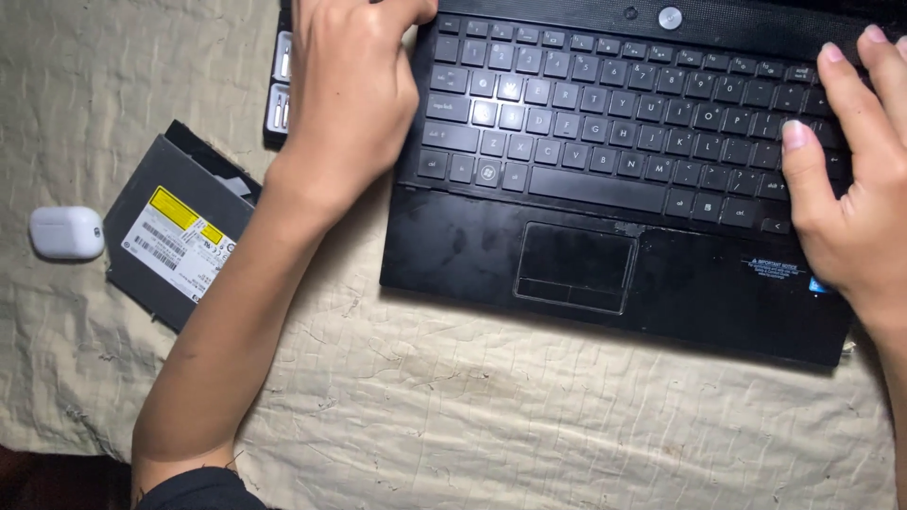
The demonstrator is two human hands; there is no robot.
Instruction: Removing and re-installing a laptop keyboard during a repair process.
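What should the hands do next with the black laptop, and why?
Probably lift the laptop a little by its two sides. The left hand grips its upper left corner and the right hand lies over its right edge, so both ends are already held. The drive lies apart on the cloth, beside the small white case.

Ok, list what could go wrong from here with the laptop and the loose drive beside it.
1. The optical drive lies loose right under the left forearm; a sweep of that arm could knock it.
2. The left hand holds the laptop at its left edge while the right hand presses on the keys; keycaps could be stressed.
3. The small white case could be nudged off the cloth.
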